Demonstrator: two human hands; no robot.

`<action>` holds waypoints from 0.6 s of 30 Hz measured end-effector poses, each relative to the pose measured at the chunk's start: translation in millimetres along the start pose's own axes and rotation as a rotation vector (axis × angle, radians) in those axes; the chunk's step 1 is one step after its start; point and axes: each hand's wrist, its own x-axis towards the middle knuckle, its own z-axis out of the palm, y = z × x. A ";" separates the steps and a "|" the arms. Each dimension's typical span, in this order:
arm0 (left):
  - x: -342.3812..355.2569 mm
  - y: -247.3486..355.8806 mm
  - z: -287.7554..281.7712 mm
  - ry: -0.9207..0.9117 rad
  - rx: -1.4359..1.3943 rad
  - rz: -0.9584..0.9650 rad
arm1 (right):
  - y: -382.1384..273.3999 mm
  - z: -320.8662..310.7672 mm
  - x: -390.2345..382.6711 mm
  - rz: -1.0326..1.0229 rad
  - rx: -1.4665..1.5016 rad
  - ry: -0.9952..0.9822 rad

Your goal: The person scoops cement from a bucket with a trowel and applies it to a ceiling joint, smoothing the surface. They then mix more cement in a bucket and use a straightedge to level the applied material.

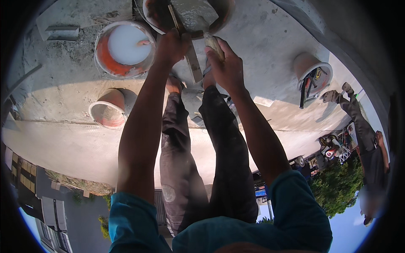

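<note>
My left hand is closed around a long narrow wooden strip, which runs past both sides of the fist. My right hand grips the pale, worn handle of a trowel. The trowel's front end reaches toward a round tub of wet grey mix at the top of the view; its blade is hard to make out. Left of my left hand stands an orange bucket with cloudy whitish liquid inside.
An orange bucket lies tilted at lower left. Another bucket at right has tools in it. A metal channel piece lies at upper left. Another person stands at the far right, near parked motorbikes.
</note>
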 end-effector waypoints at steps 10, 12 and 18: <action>5.1 3.9 -5.6 0.037 0.050 0.041 | -7.2 7.1 2.4 0.081 -0.189 0.038; -0.3 11.8 -15.4 0.050 0.151 0.092 | -2.2 9.4 16.6 0.130 -0.377 0.031; -1.0 -13.9 -56.2 -0.063 0.517 0.057 | -6.4 -25.8 12.4 -0.116 -0.350 0.077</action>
